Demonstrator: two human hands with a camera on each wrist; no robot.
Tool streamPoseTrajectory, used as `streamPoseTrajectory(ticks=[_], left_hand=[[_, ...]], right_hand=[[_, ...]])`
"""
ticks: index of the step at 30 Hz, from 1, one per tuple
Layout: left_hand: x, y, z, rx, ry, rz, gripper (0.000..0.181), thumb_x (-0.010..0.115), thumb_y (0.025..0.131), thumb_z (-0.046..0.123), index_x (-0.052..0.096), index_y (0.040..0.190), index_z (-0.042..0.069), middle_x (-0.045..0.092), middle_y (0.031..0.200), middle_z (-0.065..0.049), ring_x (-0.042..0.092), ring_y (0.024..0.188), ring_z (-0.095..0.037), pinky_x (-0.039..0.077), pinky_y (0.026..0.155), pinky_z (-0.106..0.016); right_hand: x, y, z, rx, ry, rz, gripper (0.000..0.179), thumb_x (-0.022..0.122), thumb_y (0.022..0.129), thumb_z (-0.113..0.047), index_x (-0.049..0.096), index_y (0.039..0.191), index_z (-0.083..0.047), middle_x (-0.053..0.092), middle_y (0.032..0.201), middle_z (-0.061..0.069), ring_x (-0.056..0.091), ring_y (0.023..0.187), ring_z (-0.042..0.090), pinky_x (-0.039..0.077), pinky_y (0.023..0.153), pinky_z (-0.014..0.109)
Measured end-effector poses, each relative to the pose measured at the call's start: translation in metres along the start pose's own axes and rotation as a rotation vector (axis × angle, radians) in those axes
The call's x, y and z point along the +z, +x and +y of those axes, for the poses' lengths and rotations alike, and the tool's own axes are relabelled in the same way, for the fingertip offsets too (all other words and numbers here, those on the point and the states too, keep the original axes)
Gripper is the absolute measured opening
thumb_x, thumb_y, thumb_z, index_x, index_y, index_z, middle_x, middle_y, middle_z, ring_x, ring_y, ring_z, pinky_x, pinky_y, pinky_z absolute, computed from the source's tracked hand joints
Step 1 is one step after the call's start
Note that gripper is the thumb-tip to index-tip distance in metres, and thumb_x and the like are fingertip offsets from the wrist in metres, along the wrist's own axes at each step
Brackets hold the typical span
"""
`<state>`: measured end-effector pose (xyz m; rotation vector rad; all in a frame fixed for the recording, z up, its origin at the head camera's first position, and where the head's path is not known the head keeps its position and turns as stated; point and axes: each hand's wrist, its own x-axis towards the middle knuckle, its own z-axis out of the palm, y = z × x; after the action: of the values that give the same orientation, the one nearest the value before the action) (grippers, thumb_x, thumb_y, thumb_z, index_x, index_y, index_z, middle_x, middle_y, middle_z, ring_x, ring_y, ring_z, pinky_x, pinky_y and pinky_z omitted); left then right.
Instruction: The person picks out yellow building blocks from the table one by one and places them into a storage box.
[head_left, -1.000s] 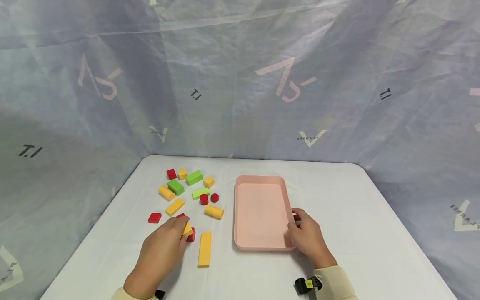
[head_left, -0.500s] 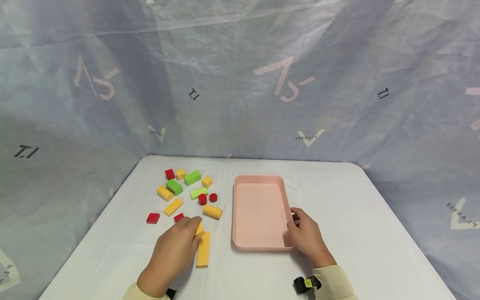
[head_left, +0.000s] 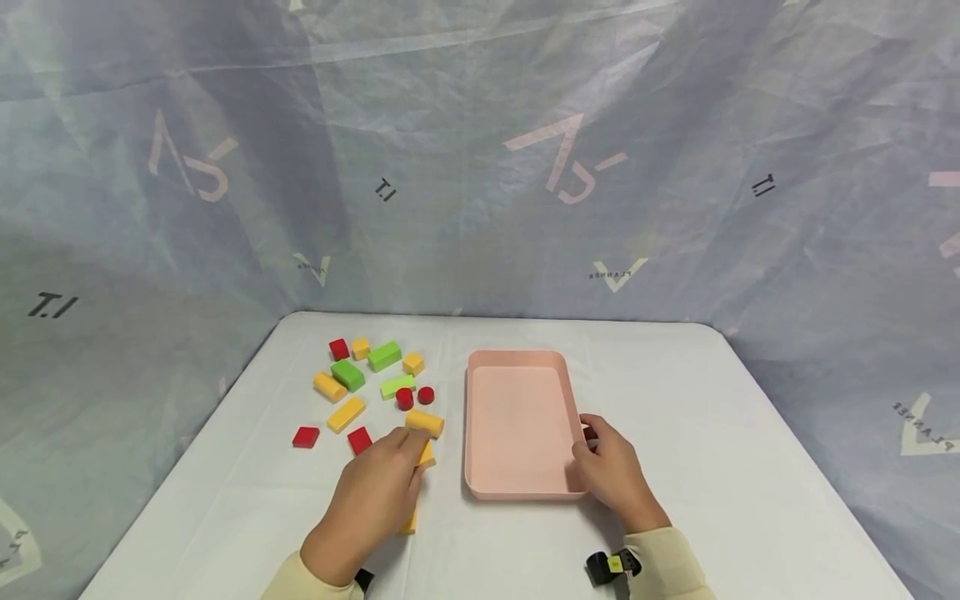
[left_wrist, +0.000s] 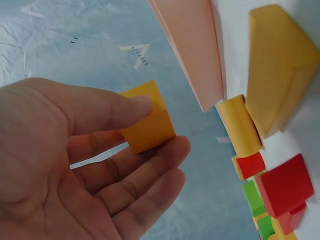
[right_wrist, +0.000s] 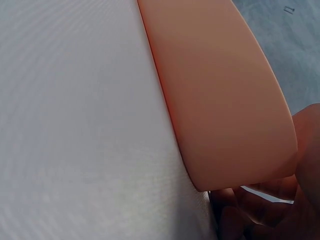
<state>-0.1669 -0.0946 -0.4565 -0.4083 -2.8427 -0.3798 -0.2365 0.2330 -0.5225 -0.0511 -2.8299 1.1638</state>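
A yellow block sits just left of the lower middle of the head view, pinched between the thumb and fingers of the left hand. A yellow plank shows partly beneath that hand, a yellow cylinder lies just above its fingertips in the frame, and a red block is near its upper left. Right of these, around the frame's centre, the pink tray lies flat, its right edge held near the lower right corner by the curled right hand. Further out, at centre left, green blocks, red cylinders and yellow cubes lie scattered over the white table. A printed grey curtain fills the upper frame.
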Motion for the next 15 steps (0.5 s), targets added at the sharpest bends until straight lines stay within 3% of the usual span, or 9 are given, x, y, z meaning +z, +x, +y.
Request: streamPoseTrajectory(ticks=[4, 9, 15], left_hand=[[0.0008, 0.0039, 0.0027, 0.02, -0.009, -0.001, 0.048, 0.084, 0.085, 0.013, 0.069, 0.13, 0.011, 0.071, 0.116, -0.005, 0.071, 0.101, -0.021, 0.062, 0.081, -0.04], [0.0011, 0.0066, 0.0062, 0.0, -0.025, -0.039, 0.052, 0.085, 0.085, 0.015, 0.067, 0.133, 0.011, 0.07, 0.119, -0.006, 0.07, 0.103, -0.021, 0.062, 0.084, -0.042], [0.0031, 0.0104, 0.0082, 0.029, -0.038, -0.029, 0.051, 0.085, 0.084, 0.014, 0.067, 0.132, 0.01, 0.07, 0.115, -0.006, 0.069, 0.098, -0.019, 0.062, 0.08, -0.039]], right_hand=[[0.0016, 0.0002, 0.0022, -0.004, -0.001, 0.006, 0.048, 0.053, 0.098, -0.018, 0.055, 0.145, -0.008, 0.069, 0.118, 0.009, 0.066, 0.1, 0.02, 0.054, 0.086, 0.042], [0.004, 0.0008, 0.0023, -0.009, 0.006, 0.008, 0.048, 0.054, 0.098, -0.019, 0.056, 0.145, -0.008, 0.069, 0.117, 0.009, 0.065, 0.099, 0.02, 0.054, 0.085, 0.04], [0.0031, 0.0004, 0.0025, 0.0, -0.005, 0.016, 0.047, 0.054, 0.098, -0.018, 0.056, 0.144, -0.008, 0.069, 0.116, 0.009, 0.065, 0.098, 0.019, 0.054, 0.084, 0.041]])
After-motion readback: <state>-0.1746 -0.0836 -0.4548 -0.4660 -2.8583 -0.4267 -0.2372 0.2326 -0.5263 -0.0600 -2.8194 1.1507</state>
